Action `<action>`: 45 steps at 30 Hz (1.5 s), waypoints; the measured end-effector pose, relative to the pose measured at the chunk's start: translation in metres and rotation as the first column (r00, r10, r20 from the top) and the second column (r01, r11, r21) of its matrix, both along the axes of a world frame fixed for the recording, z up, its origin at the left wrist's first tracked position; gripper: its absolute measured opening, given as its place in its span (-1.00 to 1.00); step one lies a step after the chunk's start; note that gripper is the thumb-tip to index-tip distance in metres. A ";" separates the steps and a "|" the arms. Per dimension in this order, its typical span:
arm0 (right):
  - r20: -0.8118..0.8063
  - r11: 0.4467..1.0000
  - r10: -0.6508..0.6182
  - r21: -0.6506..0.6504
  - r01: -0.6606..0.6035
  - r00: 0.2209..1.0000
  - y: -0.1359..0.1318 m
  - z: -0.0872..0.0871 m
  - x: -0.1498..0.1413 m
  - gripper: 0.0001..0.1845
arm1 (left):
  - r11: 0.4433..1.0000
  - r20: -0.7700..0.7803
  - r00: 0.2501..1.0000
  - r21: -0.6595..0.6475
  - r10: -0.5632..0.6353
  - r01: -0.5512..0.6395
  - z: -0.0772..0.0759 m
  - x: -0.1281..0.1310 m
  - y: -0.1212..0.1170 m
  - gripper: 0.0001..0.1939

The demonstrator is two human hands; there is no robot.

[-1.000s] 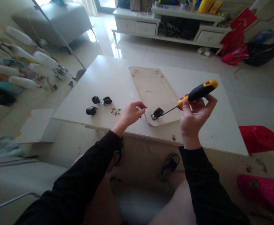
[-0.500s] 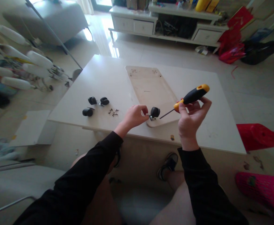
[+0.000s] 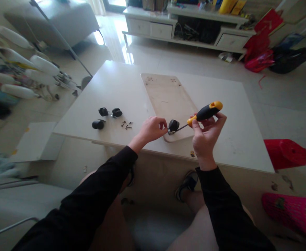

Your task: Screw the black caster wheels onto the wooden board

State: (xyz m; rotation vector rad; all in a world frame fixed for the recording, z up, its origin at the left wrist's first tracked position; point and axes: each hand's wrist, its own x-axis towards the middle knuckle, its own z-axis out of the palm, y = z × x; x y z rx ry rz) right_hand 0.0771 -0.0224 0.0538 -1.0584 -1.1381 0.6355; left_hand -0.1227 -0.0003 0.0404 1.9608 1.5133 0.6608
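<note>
A pale wooden board (image 3: 167, 97) lies on a white low table (image 3: 116, 90). A black caster wheel (image 3: 173, 126) sits on the board's near corner. My left hand (image 3: 151, 129) is pinched beside the caster's plate; what its fingertips hold is too small to name. My right hand (image 3: 206, 134) grips a screwdriver (image 3: 204, 113) with a black and yellow handle, its tip at the caster's base.
Three loose black casters (image 3: 106, 116) and several small dark screws (image 3: 126, 124) lie on the table's left part. A red bin (image 3: 286, 153) and a pink mesh basket (image 3: 294, 209) stand at the right. A white TV cabinet (image 3: 184, 28) is behind.
My left hand moved in to the caster on the board's corner. The screwdriver came down and left until its tip reached the caster's base.
</note>
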 end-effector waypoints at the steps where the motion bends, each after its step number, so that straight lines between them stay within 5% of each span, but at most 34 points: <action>1: 0.006 1.000 0.007 0.000 -0.007 1.000 0.000 0.000 0.000 -0.45 | 1.000 0.000 1.000 -0.001 -0.007 0.007 0.000 0.000 0.000 -0.92; 26: 0.086 1.000 -0.027 0.004 0.027 0.996 -0.002 0.000 -0.004 -0.43 | 0.991 -0.057 0.989 0.007 -0.133 0.134 0.002 0.006 -0.005 -0.83; 38: 0.129 0.993 0.118 -0.007 -0.118 0.985 -0.002 -0.005 0.004 -0.52 | 0.992 0.037 0.993 0.068 -0.110 0.107 0.005 0.005 -0.007 -0.93; 42: 0.125 0.991 0.133 0.002 -0.134 0.983 -0.002 -0.005 0.005 -0.53 | 0.988 0.050 0.990 0.084 -0.134 0.130 0.007 0.006 -0.008 -0.60; 45: 0.122 0.990 0.141 0.012 -0.143 0.982 -0.004 -0.005 0.005 -0.53 | 0.985 -0.010 0.989 0.088 -0.147 0.147 0.007 0.007 -0.007 -0.58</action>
